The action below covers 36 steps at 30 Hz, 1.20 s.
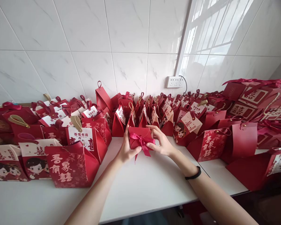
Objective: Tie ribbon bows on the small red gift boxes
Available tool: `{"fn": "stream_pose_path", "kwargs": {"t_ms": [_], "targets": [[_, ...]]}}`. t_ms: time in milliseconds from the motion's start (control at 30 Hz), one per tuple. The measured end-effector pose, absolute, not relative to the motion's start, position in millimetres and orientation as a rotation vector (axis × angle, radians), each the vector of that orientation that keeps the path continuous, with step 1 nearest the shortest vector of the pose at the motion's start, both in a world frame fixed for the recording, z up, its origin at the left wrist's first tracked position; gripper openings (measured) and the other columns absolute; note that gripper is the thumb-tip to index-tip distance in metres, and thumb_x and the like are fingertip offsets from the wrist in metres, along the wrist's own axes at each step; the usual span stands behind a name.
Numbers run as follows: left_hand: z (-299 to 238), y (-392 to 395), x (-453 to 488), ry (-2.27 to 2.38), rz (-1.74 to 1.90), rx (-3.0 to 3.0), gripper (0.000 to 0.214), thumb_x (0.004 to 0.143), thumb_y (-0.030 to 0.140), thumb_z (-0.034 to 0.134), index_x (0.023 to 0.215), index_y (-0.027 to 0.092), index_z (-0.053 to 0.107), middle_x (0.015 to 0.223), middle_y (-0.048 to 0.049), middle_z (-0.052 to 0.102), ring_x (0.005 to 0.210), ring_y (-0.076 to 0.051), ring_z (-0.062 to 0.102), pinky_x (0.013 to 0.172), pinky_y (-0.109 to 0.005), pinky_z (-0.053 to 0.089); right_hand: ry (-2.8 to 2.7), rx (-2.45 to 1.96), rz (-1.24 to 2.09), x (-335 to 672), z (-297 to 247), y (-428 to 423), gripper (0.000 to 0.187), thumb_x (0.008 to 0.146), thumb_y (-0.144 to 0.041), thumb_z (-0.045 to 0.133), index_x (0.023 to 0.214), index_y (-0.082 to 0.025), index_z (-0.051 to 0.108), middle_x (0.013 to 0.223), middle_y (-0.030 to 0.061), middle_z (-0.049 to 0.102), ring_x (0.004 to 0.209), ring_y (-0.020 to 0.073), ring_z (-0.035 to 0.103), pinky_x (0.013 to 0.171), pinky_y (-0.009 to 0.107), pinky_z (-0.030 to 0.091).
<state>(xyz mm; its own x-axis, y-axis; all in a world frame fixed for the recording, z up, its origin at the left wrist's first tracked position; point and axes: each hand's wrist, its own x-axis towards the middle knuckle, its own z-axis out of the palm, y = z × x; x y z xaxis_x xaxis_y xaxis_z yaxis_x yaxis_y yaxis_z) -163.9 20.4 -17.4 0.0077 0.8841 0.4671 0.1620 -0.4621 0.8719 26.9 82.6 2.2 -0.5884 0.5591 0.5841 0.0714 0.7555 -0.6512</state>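
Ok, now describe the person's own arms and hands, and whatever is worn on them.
The left hand and right hand are ungloved, with no ring visible. The left forearm and right forearm show no sleeve. A plain, narrow black band circles the right one, a little above the wrist; the left has nothing visible on it.

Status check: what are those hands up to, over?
Left hand and right hand holding small red box. Pink ribbon tied in bow. Gift bags behind and both sides.
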Motion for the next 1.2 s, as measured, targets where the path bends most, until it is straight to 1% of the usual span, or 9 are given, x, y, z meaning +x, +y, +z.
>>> {"fn": "stream_pose_path", "kwargs": {"t_ms": [67, 167, 400, 500, 600, 733, 900, 1033, 1200], "targets": [[-17.5, 20.8, -164.2, 1.078, 1.5, 1.67, 0.103, 0.067, 0.031, 0.07, 0.147, 0.029, 0.004, 0.147, -0.0104, 0.031, 0.134, -0.03, 0.033, 0.113, -0.051, 0.021, -2.075, -0.517, 0.793, 25.4, 3.2, 81.5, 0.027, 0.079, -0.039, 0.061, 0.069, -0.019, 0.046, 0.129, 0.0153, 0.045, 0.119, 0.029, 0.048, 0.089, 0.042, 0.048], [-18.0, 21.5, -164.1, 1.07, 1.498, 1.691, 0.099, 0.068, 0.032, 0.069, 0.146, 0.027, 0.008, 0.149, -0.0105, 0.028, 0.137, -0.031, 0.029, 0.114, -0.05, 0.02, -1.907, -0.535, 0.996, 22.5, 5.2, 80.1, 0.038, 0.08, -0.043, 0.061, 0.059, -0.018, 0.041, 0.128, 0.0137, 0.048, 0.116, 0.0274, 0.051, 0.091, 0.041, 0.045], [-16.9, 21.1, -165.5, 1.162, 1.466, 1.79, 0.093, 0.066, 0.033, 0.071, 0.144, 0.026, 0.021, 0.152, -0.0079, 0.021, 0.142, -0.031, 0.012, 0.116, -0.048, 0.013, -1.597, -0.515, 1.319, 21.5, 5.5, 86.4, 0.039, 0.071, -0.048, 0.071, 0.062, -0.017, 0.05, 0.126, 0.0099, 0.052, 0.113, 0.027, 0.053, 0.095, 0.041, 0.042], [-14.3, 19.7, -163.9, 1.109, 1.441, 1.712, 0.084, 0.072, 0.042, 0.066, 0.143, 0.025, 0.024, 0.147, -0.0074, 0.033, 0.14, -0.03, 0.021, 0.116, -0.046, 0.017, -1.539, -0.523, 1.365, 22.2, 3.5, 89.8, 0.039, 0.069, -0.048, 0.073, 0.061, -0.017, 0.05, 0.122, 0.0093, 0.055, 0.105, 0.0252, 0.056, 0.093, 0.04, 0.042], [-11.9, 18.1, -158.3, 1.162, 1.548, 1.585, 0.065, 0.082, 0.05, 0.052, 0.138, 0.023, 0.034, 0.14, -0.0089, 0.044, 0.134, -0.028, 0.036, 0.112, -0.043, 0.027, -1.527, -0.526, 1.375, 21.5, 2.5, 90.0, 0.039, 0.068, -0.048, 0.073, 0.062, -0.017, 0.05, 0.12, 0.009, 0.055, 0.1, 0.023, 0.058, 0.089, 0.038, 0.043], [-10.0, 17.5, -151.1, 1.333, 1.833, 1.51, 0.047, 0.084, 0.045, 0.054, 0.124, 0.023, 0.044, 0.129, -0.0103, 0.051, 0.122, -0.024, 0.049, 0.1, -0.038, 0.042, -1.535, -0.52, 1.376, 20.0, 4.2, 86.6, 0.038, 0.069, -0.046, 0.073, 0.063, -0.017, 0.05, 0.12, 0.0088, 0.055, 0.096, 0.0212, 0.057, 0.085, 0.035, 0.044], [-9.5, 18.7, -151.7, 1.459, 1.867, 1.728, 0.018, 0.083, 0.037, 0.056, 0.093, 0.021, 0.058, 0.114, -0.0083, 0.055, 0.111, -0.022, 0.055, 0.088, -0.035, 0.051, -1.564, -0.533, 1.359, 20.4, 8.0, 83.2, 0.038, 0.07, -0.046, 0.072, 0.062, -0.017, 0.049, 0.121, 0.0088, 0.056, 0.095, 0.0208, 0.057, 0.084, 0.034, 0.043], [-10.0, 18.6, -153.6, 1.487, 1.89, 1.808, 0.011, 0.083, 0.028, 0.054, 0.075, 0.02, 0.054, 0.111, -0.0077, 0.056, 0.112, -0.022, 0.055, 0.084, -0.033, 0.053, -1.482, -0.507, 1.443, 20.8, 7.9, 83.7, 0.036, 0.069, -0.044, 0.073, 0.061, -0.017, 0.05, 0.119, 0.0076, 0.056, 0.094, 0.0205, 0.057, 0.084, 0.034, 0.043], [-9.4, 17.2, -154.5, 1.504, 1.856, 1.892, 0.015, 0.081, 0.023, 0.05, 0.067, 0.02, 0.047, 0.113, -0.0078, 0.056, 0.111, -0.021, 0.056, 0.082, -0.032, 0.052, -1.371, -0.498, 1.528, 19.2, 4.1, 86.7, 0.033, 0.067, -0.04, 0.075, 0.058, -0.017, 0.054, 0.117, 0.0064, 0.056, 0.091, 0.0192, 0.057, 0.085, 0.033, 0.043]]}}
